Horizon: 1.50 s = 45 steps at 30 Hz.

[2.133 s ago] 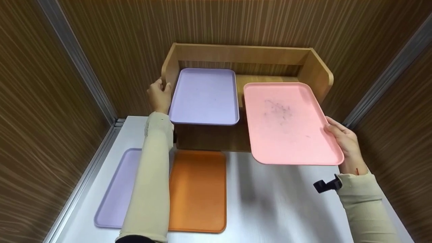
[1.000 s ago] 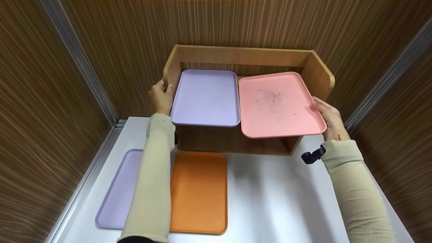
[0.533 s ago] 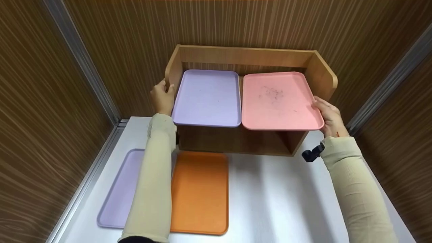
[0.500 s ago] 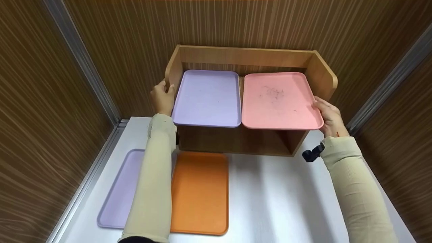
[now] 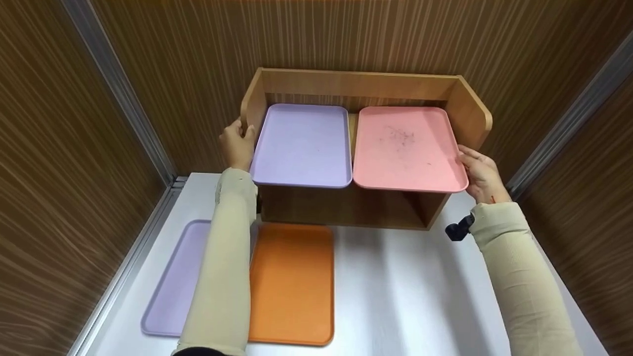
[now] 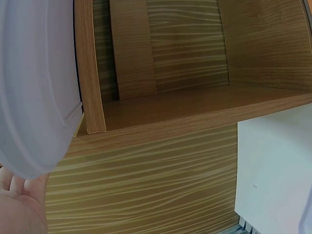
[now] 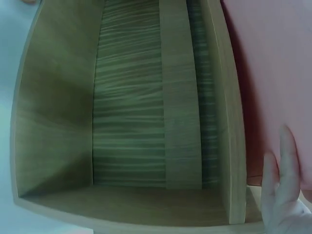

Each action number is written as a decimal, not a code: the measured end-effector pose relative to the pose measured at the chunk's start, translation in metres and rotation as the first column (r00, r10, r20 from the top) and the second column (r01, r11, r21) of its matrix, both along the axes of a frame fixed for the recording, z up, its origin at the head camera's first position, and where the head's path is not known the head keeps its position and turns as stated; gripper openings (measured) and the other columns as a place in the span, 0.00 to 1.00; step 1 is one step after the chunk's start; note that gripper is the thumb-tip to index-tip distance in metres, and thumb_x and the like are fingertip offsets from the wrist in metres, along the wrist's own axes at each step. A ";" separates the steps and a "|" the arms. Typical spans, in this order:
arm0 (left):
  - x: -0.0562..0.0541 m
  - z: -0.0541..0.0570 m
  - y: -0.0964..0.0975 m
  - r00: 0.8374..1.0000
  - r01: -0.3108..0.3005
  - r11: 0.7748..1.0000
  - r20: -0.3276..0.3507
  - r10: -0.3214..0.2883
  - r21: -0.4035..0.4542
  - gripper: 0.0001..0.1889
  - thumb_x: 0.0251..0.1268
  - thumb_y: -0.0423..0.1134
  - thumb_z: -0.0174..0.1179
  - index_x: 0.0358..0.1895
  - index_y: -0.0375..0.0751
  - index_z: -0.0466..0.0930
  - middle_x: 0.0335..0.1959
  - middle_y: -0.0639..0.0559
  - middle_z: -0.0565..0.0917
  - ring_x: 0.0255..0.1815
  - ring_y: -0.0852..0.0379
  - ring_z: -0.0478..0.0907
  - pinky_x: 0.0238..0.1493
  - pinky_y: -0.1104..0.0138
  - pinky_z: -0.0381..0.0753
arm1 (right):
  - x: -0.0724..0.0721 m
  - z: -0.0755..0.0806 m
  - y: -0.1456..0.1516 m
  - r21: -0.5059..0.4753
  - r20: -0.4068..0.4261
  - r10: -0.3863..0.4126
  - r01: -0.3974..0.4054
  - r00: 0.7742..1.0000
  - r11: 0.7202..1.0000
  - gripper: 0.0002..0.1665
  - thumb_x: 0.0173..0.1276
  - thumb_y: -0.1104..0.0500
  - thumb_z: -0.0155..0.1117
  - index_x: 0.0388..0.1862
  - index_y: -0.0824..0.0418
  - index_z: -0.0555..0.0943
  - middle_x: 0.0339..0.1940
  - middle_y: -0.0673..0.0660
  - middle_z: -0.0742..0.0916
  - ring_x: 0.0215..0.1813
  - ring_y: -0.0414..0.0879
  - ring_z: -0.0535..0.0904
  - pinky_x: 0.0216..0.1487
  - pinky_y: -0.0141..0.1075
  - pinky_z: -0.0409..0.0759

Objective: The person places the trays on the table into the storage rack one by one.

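Pink tray [image 5: 410,168]: lies on the top board of the wooden shelf [image 5: 358,84], at its right end, face up, dark marks on the face. Its near end juts past the board's front edge.

Handling (judged): looks like moulded plastic; probably light, stiff, hard to break, smooth enough to slide on wood. Best hold: middle of the right long rim, fingers beneath, thumb at the lip.

Right hand [image 5: 483,173]: at that rim. Right wrist view shows two fingers lying straight against the underside; cannot tell how firmly the thumb bears.

Upper purple tray [image 5: 302,146]: beside the pink one, a narrow gap between them at the back; near corners almost meet. It also overhangs the front edge.

Left hand [image 5: 237,144]: fingers curled round the front edge of the shelf's left side panel [image 5: 253,104], gripping it.

Worktop [image 5: 395,291], below: orange tray [image 5: 292,284] in front of the shelf's left part; lower purple tray [image 5: 175,282] toward the left edge, partly behind the left sleeve [image 5: 222,277].
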State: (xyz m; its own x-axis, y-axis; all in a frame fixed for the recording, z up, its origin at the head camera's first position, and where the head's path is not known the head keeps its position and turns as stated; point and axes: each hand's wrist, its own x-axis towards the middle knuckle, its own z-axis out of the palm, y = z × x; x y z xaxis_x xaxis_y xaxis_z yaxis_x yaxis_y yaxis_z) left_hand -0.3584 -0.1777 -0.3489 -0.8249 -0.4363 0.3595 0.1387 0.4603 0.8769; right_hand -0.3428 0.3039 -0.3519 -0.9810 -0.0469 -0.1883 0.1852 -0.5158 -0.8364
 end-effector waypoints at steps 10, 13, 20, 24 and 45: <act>0.000 0.001 0.002 1.000 -0.004 1.000 -0.018 0.003 -0.011 0.11 0.68 0.35 0.55 0.47 0.32 0.81 0.44 0.41 0.84 0.40 0.53 0.77 0.47 0.62 0.75 | -0.002 -0.007 0.002 0.038 0.004 0.064 -0.064 0.998 0.997 0.41 0.73 0.66 0.47 0.76 0.58 0.39 0.35 0.50 0.83 0.38 0.40 0.79 0.37 0.32 0.79; 0.000 0.001 0.003 1.000 0.007 1.000 0.002 -0.007 -0.005 0.12 0.68 0.36 0.55 0.48 0.33 0.80 0.45 0.42 0.83 0.41 0.53 0.77 0.48 0.62 0.75 | -0.002 -0.009 0.003 0.039 0.001 0.069 -0.069 0.998 0.997 0.42 0.73 0.63 0.49 0.77 0.56 0.38 0.38 0.50 0.81 0.40 0.40 0.79 0.38 0.33 0.79; -0.001 -0.001 0.004 1.000 -0.010 1.000 -0.005 0.010 -0.022 0.11 0.68 0.36 0.55 0.45 0.32 0.81 0.42 0.41 0.84 0.39 0.53 0.76 0.46 0.62 0.75 | -0.001 -0.012 0.002 0.058 -0.038 0.029 -0.027 0.999 0.998 0.45 0.70 0.59 0.55 0.77 0.55 0.41 0.60 0.53 0.74 0.52 0.40 0.75 0.43 0.30 0.77; 0.001 0.000 0.004 1.000 0.002 1.000 -0.009 -0.002 -0.019 0.11 0.68 0.36 0.56 0.46 0.33 0.81 0.44 0.41 0.84 0.41 0.52 0.77 0.47 0.61 0.75 | -0.003 -0.013 0.000 0.064 -0.090 0.017 -0.012 0.996 0.998 0.44 0.72 0.59 0.53 0.76 0.57 0.38 0.77 0.50 0.52 0.73 0.39 0.53 0.66 0.29 0.59; 0.000 -0.001 0.005 0.999 0.021 1.000 -0.047 -0.020 0.019 0.11 0.67 0.33 0.55 0.47 0.31 0.80 0.43 0.40 0.84 0.40 0.53 0.77 0.47 0.62 0.76 | 0.029 -0.053 0.002 0.123 -0.277 -0.296 0.339 0.914 0.933 0.28 0.74 0.52 0.51 0.65 0.69 0.69 0.64 0.59 0.76 0.66 0.47 0.69 0.60 0.31 0.69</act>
